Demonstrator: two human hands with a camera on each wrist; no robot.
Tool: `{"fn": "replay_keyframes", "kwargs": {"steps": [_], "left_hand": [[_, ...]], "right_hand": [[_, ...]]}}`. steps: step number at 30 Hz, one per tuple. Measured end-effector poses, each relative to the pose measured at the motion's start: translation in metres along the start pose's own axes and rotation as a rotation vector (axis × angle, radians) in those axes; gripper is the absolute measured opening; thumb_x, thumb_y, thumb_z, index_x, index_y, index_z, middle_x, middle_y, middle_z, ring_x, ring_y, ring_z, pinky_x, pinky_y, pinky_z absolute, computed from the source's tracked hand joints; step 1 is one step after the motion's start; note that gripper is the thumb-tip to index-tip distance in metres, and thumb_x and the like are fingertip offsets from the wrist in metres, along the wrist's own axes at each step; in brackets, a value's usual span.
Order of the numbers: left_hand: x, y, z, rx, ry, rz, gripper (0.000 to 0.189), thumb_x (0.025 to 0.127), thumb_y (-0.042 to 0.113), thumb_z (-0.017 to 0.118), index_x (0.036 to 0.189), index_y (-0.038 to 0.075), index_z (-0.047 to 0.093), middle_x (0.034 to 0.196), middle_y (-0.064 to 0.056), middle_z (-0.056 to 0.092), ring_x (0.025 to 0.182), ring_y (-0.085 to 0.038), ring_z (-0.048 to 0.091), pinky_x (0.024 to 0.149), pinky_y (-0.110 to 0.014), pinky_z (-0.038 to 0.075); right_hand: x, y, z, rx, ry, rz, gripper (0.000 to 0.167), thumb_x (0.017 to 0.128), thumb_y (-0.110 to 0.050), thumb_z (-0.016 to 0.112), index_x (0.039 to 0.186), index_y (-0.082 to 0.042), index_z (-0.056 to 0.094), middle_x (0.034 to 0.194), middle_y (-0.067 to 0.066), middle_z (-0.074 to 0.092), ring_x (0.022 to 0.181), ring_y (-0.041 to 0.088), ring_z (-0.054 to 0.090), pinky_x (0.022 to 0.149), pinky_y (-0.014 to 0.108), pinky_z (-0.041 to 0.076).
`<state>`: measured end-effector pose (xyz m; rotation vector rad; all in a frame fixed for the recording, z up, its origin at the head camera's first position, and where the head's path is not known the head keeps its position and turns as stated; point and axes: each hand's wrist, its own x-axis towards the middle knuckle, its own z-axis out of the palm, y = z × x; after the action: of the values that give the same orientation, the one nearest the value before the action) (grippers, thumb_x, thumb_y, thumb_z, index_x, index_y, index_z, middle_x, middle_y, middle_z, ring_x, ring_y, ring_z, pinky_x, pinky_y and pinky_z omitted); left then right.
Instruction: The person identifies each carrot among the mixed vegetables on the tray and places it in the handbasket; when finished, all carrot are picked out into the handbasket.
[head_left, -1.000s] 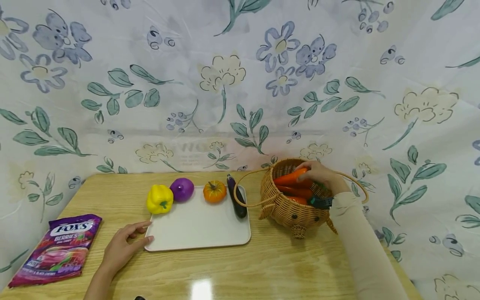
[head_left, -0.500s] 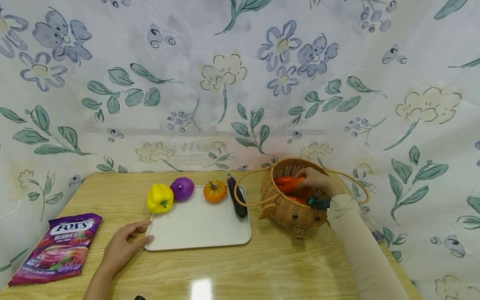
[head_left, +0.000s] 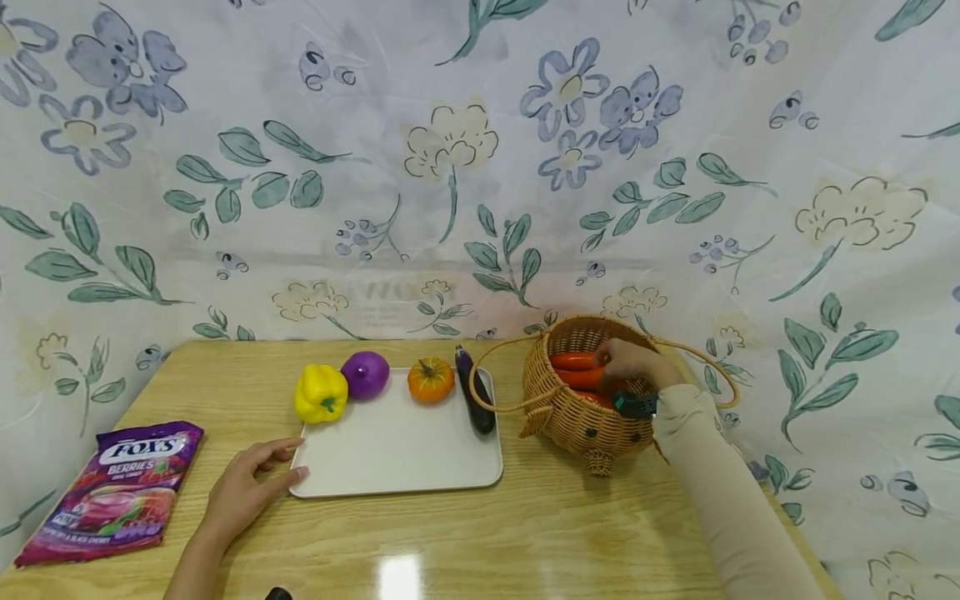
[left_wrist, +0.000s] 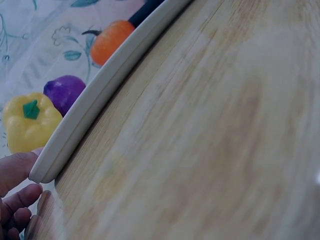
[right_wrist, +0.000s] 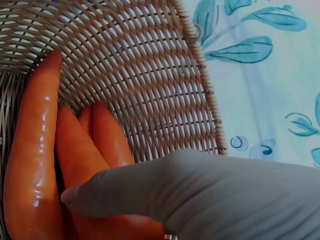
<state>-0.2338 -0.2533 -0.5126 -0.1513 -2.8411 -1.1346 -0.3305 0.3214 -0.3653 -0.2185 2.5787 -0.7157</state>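
In the head view my right hand [head_left: 630, 364] reaches into the wicker basket [head_left: 551, 408], which has an animal face. Its thumb bends over the middle carrot [right_wrist: 82, 155] in the right wrist view, while the other fingers are hidden. Another carrot [right_wrist: 32, 165] lies to the left, and more tips show behind. My left hand [head_left: 243, 492] rests on the table, its fingertips touching the left edge of the white tray [head_left: 397, 458]. Along the tray's back are a yellow bell pepper [head_left: 321, 393], a purple round vegetable [head_left: 365, 375], a small pumpkin [head_left: 431, 381] and an eggplant [head_left: 476, 392].
A purple candy bag [head_left: 116, 492] lies on the wooden table [head_left: 450, 542] left of my left hand. The basket's loop handle [head_left: 487, 406] leans over the tray's right edge. A floral cloth [head_left: 375, 208] hangs behind the table.
My right hand has brought a carrot, raised and slanted a second ago, down among the others in the basket. The left hand and the tray items stay in place.
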Motion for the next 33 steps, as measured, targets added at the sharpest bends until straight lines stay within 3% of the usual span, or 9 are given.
{"fn": "replay_keyframes", "kwargs": {"steps": [6,10,16,27,33], "left_hand": [[0.0004,0.0023,0.0008,0.001,0.001,0.004,0.047,0.090,0.043,0.072,0.130,0.018,0.066,0.112,-0.004,0.064,0.094,-0.006,0.046,0.079,-0.029,0.038],[-0.0005,0.0027,0.0007,0.000,-0.003,0.001,0.047,0.090,0.043,0.072,0.130,0.018,0.065,0.112,-0.004,0.064,0.094,-0.006,0.046,0.079,-0.029,0.038],[-0.0028,0.0022,0.0004,0.003,-0.007,-0.016,0.050,0.089,0.044,0.072,0.131,0.018,0.064,0.114,-0.005,0.064,0.095,-0.005,0.046,0.080,-0.029,0.038],[-0.0077,-0.0003,0.0016,-0.004,0.005,-0.007,0.047,0.090,0.041,0.072,0.130,0.018,0.065,0.112,-0.004,0.064,0.094,-0.004,0.045,0.079,-0.027,0.038],[-0.0085,0.0004,0.0026,-0.006,0.013,0.002,0.047,0.089,0.041,0.073,0.129,0.018,0.066,0.111,-0.004,0.065,0.093,-0.003,0.045,0.079,-0.026,0.038]], "right_hand": [[-0.0003,0.0024,-0.0025,-0.132,-0.009,0.025,0.038,0.076,0.000,0.069,0.111,0.010,0.061,0.093,0.012,0.059,0.073,0.018,0.051,0.064,0.029,0.045],[-0.0002,0.0037,-0.0020,-0.144,-0.038,0.035,0.034,0.076,0.002,0.068,0.109,0.011,0.062,0.088,0.012,0.058,0.068,0.017,0.051,0.061,0.029,0.045],[0.0017,0.0011,-0.0015,-0.187,-0.040,0.068,0.033,0.076,-0.003,0.074,0.106,0.007,0.065,0.094,0.010,0.059,0.075,0.019,0.050,0.064,0.028,0.045],[0.0002,-0.0036,-0.0029,-0.204,-0.031,0.077,0.008,0.076,0.000,0.070,0.080,-0.003,0.064,0.071,0.002,0.053,0.063,0.015,0.048,0.056,0.027,0.041],[0.0008,-0.0062,-0.0063,-0.243,0.022,0.097,0.019,0.084,-0.009,0.067,0.069,-0.010,0.056,0.063,-0.003,0.044,0.058,0.013,0.041,0.055,0.027,0.035]]}}
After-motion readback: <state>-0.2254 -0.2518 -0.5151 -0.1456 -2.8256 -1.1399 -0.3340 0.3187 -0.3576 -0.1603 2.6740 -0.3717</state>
